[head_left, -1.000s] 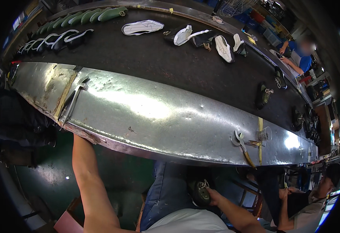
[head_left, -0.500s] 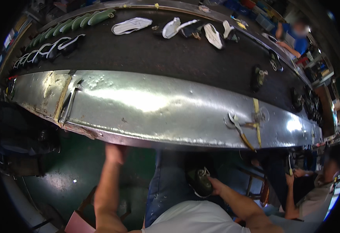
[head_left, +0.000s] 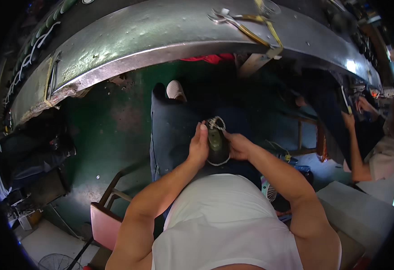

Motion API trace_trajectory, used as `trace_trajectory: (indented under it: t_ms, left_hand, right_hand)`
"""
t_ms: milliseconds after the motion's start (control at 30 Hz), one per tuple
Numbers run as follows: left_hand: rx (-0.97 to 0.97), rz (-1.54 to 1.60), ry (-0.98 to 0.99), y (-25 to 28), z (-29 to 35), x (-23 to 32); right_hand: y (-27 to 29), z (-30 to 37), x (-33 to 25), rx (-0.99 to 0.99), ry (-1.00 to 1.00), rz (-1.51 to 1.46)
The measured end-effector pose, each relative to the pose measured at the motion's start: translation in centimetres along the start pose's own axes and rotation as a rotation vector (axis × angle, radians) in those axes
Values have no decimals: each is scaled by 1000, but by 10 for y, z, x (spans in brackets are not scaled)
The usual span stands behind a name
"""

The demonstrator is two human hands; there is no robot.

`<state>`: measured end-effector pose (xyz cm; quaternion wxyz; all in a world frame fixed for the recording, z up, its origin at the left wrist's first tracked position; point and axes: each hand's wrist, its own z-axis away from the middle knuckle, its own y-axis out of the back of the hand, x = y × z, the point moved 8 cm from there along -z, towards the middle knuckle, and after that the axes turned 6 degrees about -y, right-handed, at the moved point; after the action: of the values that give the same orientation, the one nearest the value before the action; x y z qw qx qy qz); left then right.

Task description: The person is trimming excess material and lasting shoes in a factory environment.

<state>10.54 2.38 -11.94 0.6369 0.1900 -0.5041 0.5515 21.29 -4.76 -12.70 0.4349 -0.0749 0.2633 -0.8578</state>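
Left hand (head_left: 198,147) and right hand (head_left: 240,146) are flanking and holding dark-green shoe (head_left: 215,143), fingers (head_left: 203,130) part-curled, long axis pointing toward bench (head_left: 152,33).

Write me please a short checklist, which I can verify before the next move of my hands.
1. Left hand on the dark green shoe: ok, at its left side.
2. Right hand on the shoe: ok, at its right side.
3. Shoe's underside in view: not ok, hidden.
4. Lace tied: cannot tell, too small.
5. Pliers away from the hands: ok, on the metal-covered bench.
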Motion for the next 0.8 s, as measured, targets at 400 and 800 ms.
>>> trace_trajectory:
  t_ms: [400, 800]
  left_hand:
    - [164, 222, 221, -9, 23, -25]
    - [366, 353, 309, 4, 3, -21]
  right_hand:
    - [9, -25, 12, 243, 175, -165]
    - [16, -60, 8, 371, 138, -8]
